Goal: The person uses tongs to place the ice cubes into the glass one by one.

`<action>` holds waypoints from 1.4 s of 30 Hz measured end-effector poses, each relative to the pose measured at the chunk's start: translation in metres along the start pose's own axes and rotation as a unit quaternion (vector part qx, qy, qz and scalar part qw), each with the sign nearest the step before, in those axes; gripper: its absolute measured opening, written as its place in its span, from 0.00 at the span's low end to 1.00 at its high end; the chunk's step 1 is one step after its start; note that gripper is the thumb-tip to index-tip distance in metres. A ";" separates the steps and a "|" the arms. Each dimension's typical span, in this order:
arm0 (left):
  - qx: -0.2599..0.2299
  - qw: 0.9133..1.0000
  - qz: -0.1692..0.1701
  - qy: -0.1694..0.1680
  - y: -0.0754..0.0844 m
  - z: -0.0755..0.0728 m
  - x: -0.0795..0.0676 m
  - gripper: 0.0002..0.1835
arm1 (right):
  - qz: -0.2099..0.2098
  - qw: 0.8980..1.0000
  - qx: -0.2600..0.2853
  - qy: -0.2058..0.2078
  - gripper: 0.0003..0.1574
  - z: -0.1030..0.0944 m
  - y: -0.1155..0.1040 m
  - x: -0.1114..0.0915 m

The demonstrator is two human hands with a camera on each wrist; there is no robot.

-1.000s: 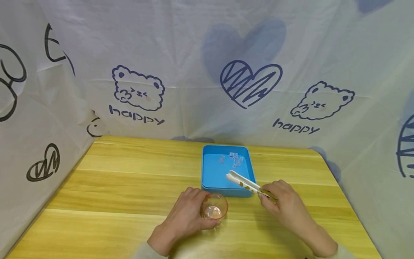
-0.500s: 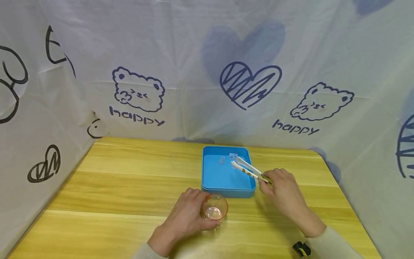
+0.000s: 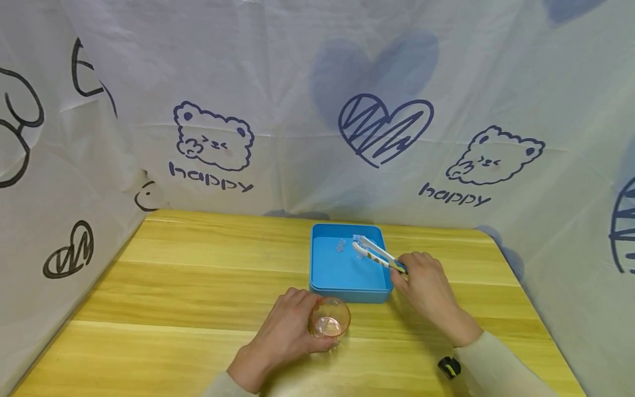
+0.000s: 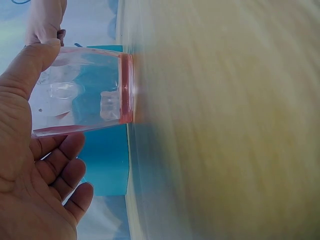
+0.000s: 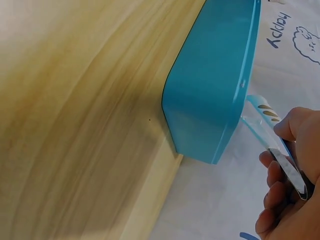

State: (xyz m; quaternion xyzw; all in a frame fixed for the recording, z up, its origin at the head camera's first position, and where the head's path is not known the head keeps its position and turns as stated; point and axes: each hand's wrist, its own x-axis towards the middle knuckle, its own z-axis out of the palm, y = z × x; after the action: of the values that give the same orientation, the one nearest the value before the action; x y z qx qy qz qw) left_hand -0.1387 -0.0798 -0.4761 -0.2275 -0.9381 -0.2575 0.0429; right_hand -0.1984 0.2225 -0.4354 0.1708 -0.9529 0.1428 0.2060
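Note:
My left hand [image 3: 285, 331] grips a clear, pink-tinted cup [image 3: 342, 322] that stands upright on the table in front of the box. Through its wall, a clear block-like shape [image 4: 110, 105] shows near the base in the left wrist view. My right hand [image 3: 426, 289] holds white tongs [image 3: 379, 259] with gold spots, reaching over the right wall of a blue square box [image 3: 349, 296]. Their tips are at a clear cube [image 3: 356, 238] inside; whether they pinch it I cannot tell. Other small clear pieces [image 3: 340, 246] lie left of the tips, and some are partly hidden behind the tongs.
The wood-grain table [image 3: 188, 298] reaches back to a white cloth [image 3: 297, 165] printed with bears and hearts. A small black and yellow object [image 3: 449, 367] shows beside the right sleeve [image 3: 491, 364].
My right hand has moved forward and left, carrying the tongs from the box's front part to the clear cubes farther back. The tongs' arms have spread apart. The left hand and cup stay put.

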 end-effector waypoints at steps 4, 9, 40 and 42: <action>0.000 1.000 0.001 0.000 -0.001 0.000 0.001 0.41 | 0.001 1.000 -0.011 -0.007 0.14 0.004 0.001 0.005; 0.001 1.000 0.004 0.002 -0.001 0.000 0.001 0.41 | 0.010 0.999 -0.034 -0.028 0.15 0.008 0.002 0.009; 0.001 1.000 -0.001 0.000 0.000 -0.001 0.000 0.41 | 0.007 0.993 -0.094 -0.068 0.16 0.019 -0.010 0.016; 0.000 1.000 -0.002 -0.001 0.000 0.000 0.000 0.41 | 0.007 0.993 -0.095 -0.066 0.16 0.019 -0.010 0.015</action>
State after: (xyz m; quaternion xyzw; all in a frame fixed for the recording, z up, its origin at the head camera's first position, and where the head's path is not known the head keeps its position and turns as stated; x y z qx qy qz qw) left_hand -0.1389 -0.0802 -0.4761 -0.2257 -0.9386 -0.2575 0.0410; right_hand -0.2142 0.2028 -0.4434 0.1531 -0.9748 0.0419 0.1569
